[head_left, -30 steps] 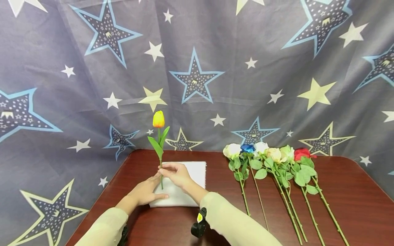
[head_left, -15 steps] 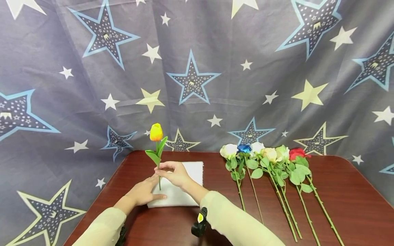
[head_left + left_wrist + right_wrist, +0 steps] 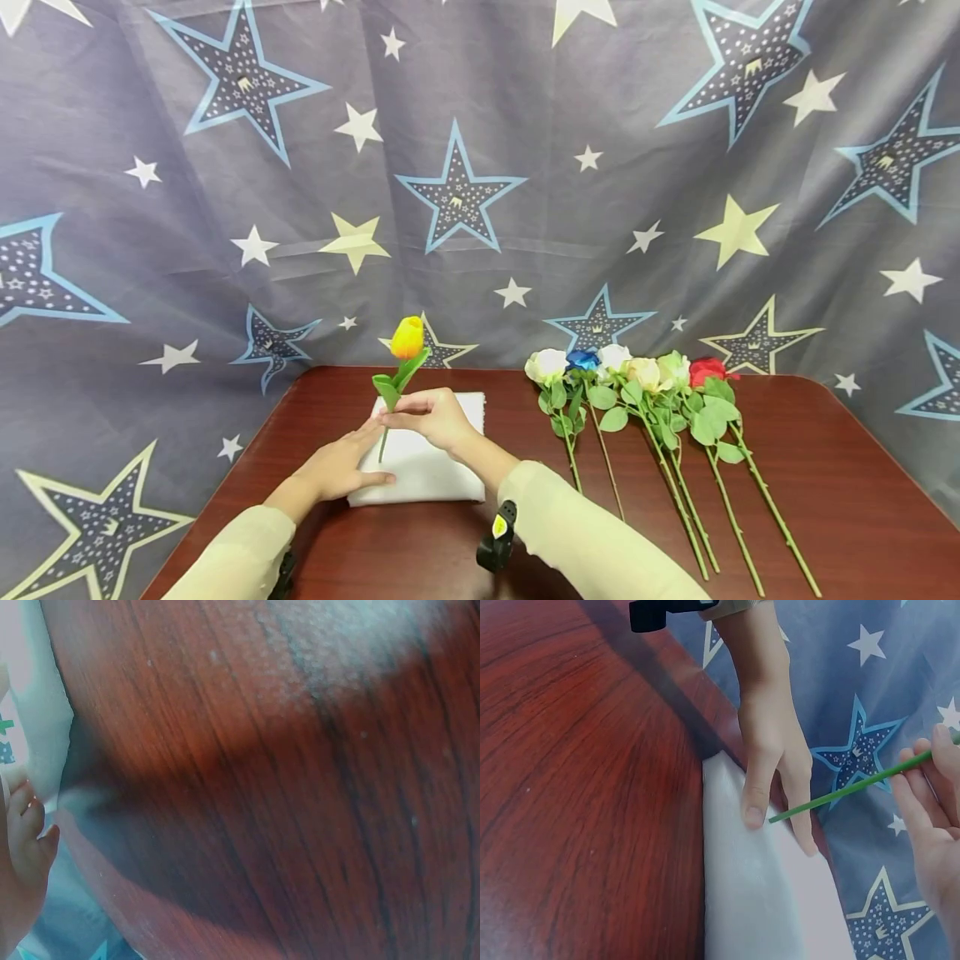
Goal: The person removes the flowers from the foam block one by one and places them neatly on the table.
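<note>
In the head view my right hand [image 3: 438, 421] pinches the green stem of a yellow-orange tulip [image 3: 407, 337]. The tulip leans to the right, blossom up, over a thick white slab [image 3: 427, 475] that looks like folded cloth. My left hand [image 3: 333, 467] rests on the slab's left side with fingers extended. In the right wrist view the stem [image 3: 840, 793] ends close to the left hand [image 3: 772, 757], between its thumb and fingers; whether it touches the slab I cannot tell. Only part of a hand [image 3: 26, 855] shows in the left wrist view.
Several roses lie in a row on the right of the brown table [image 3: 420, 550]: a white rose [image 3: 546, 367], a blue rose [image 3: 582, 360], a red rose [image 3: 707, 372] and pale ones. A star-patterned curtain [image 3: 480, 275] hangs behind the table.
The tulip's blossom has come lower and now tilts to the right instead of standing nearly upright. The left hand has stayed on the slab. The head view has shifted slightly.
</note>
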Motion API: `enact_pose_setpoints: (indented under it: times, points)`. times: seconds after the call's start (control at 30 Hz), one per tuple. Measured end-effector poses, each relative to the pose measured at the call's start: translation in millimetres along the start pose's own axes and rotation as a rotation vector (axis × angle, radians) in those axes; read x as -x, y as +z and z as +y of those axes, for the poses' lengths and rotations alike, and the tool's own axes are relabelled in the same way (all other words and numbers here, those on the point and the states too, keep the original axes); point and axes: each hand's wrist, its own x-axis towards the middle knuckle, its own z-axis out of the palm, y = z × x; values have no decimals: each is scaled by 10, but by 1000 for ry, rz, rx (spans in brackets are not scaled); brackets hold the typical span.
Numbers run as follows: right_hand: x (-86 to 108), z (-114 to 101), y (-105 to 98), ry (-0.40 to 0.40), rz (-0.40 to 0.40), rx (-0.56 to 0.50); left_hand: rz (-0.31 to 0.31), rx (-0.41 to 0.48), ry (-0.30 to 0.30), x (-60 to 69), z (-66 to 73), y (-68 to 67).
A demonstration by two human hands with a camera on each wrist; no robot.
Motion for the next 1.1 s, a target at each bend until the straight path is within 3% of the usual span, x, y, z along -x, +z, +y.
enact_pose_setpoints:
  times: [0.23, 0.43, 0.77, 1.1]
  points:
    - [59, 98, -71, -15, -21, -103, 6, 3, 0, 41, 3, 30]
    - [87, 95, -101, -27, -25, -107, 3, -6, -3, 35, 1, 31]
    - [54, 37, -179, -18, 36, -144, -6, -3, 4, -21, -19, -42]
    - [79, 74, -245, 18, 117, -194, -32, 23, -27, -12, 7, -21]
